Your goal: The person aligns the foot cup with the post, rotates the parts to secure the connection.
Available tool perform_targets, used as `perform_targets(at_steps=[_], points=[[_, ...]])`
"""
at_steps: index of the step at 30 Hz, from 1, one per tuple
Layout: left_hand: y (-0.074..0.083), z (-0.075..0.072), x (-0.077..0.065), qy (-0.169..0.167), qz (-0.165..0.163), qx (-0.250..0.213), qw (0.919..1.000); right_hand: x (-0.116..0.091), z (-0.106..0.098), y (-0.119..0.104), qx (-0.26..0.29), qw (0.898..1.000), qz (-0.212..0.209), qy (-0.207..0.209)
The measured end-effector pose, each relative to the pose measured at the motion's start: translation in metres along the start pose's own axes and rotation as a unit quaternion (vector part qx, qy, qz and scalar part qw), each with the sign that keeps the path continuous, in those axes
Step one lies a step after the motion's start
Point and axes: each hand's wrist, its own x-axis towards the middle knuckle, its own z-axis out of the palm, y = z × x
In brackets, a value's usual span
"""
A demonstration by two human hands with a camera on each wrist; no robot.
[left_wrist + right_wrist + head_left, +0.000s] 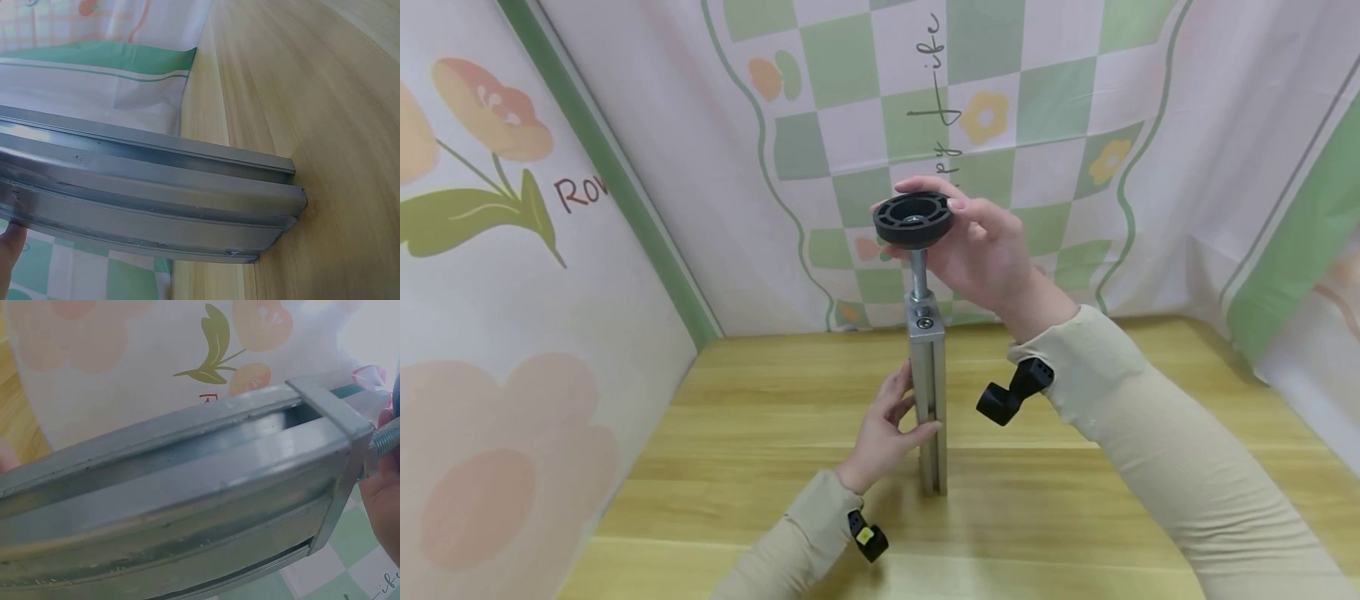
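A slotted aluminium profile [934, 375] stands upright on the wooden table, its lower end resting on the tabletop in the left wrist view. My left hand [882, 437] holds its lower half, thumb at the front and fingers at the far side. Capping the top is a metal end plate [925, 325] with a bolt in it. From there a threaded rod [918, 273] rises into a round black levelling foot [913, 235]. My right hand [988, 254] grips that foot by its rim. In the right wrist view the rod [387, 439] shows beside the plate.
The wooden table [737, 467] lies beneath. Printed curtains hang behind it and at both sides, the left curtain [625, 400] meeting the table's left edge. A black camera mount [1015, 392] sits on the right cuff and another mount [868, 537] on the left.
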Motion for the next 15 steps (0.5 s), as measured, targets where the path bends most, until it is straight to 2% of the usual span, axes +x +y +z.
perform_targets(at_steps=[4,7,11,15], points=[[0.000,-0.001,0.000,0.002,-0.004,0.001,1.0000,0.000,-0.002,0.000,-0.013,1.000,-0.005,-0.017],[0.000,-0.001,0.001,0.002,0.001,0.000,1.0000,-0.001,-0.006,0.001,-0.043,0.999,-0.017,-0.024],[-0.001,0.000,0.000,0.000,0.003,-0.003,1.0000,-0.004,-0.011,0.002,-0.069,0.997,-0.034,-0.020],[-0.002,0.001,0.000,0.001,0.009,-0.005,0.9999,-0.007,-0.011,-0.001,-0.068,0.997,-0.044,-0.006]])
